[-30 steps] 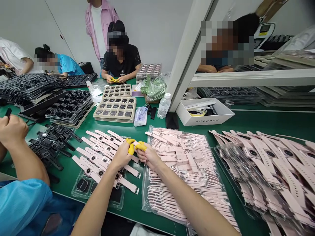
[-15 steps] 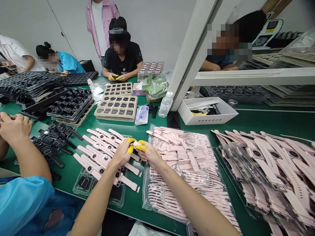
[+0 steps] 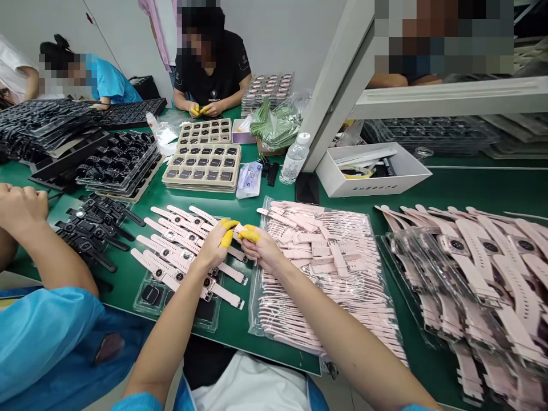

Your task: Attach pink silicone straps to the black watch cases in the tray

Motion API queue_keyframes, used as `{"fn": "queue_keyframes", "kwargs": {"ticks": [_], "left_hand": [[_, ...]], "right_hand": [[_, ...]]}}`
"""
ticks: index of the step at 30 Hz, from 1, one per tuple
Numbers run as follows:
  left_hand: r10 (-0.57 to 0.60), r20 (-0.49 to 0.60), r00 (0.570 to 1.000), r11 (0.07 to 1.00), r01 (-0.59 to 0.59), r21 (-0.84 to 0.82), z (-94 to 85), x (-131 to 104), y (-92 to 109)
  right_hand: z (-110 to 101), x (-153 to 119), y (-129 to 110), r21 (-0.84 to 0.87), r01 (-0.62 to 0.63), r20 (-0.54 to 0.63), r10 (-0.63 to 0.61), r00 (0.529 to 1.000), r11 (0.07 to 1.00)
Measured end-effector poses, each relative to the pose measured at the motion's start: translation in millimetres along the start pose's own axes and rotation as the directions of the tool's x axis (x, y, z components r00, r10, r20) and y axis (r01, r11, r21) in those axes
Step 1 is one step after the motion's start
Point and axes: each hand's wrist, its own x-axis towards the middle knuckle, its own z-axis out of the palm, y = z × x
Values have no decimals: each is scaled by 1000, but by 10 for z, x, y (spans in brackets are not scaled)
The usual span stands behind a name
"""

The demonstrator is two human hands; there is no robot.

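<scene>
Both hands meet above the table, yellow finger covers on their fingertips. My left hand (image 3: 216,244) and my right hand (image 3: 262,246) are closed, pinching a small pale pink piece, apparently a watch strap (image 3: 237,230); most of it is hidden by the fingers. Under and left of my left hand, pink smartwatches (image 3: 187,255) lie in rows with straps spread across a clear plastic tray (image 3: 145,308). Beside my right hand is a large clear bag of pink straps (image 3: 308,319), with loose pink strap pieces (image 3: 325,251) on top.
Clear trays of pink watches (image 3: 462,274) are stacked at right. Black watches (image 3: 92,228) lie at left beside a co-worker's arm (image 3: 55,245). Farther back stand beige trays (image 3: 205,168), a water bottle (image 3: 294,160), a white box (image 3: 372,171) and a metal post (image 3: 334,85).
The view has tilted down and shifted slightly, so my lap shows more. Both hands stay together on the pink piece, with slight finger movement.
</scene>
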Motion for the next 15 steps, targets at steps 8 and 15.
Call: {"fn": "queue_keyframes", "kwargs": {"ticks": [8, 15], "left_hand": [[-25, 44, 999, 994, 20, 105, -2, -8, -21], [-41, 47, 998, 996, 45, -80, -44, -9, 46]], "right_hand": [[7, 11, 38, -139, 9, -32, -14, 999, 990], [7, -7, 27, -193, 40, -6, -42, 999, 980]]}}
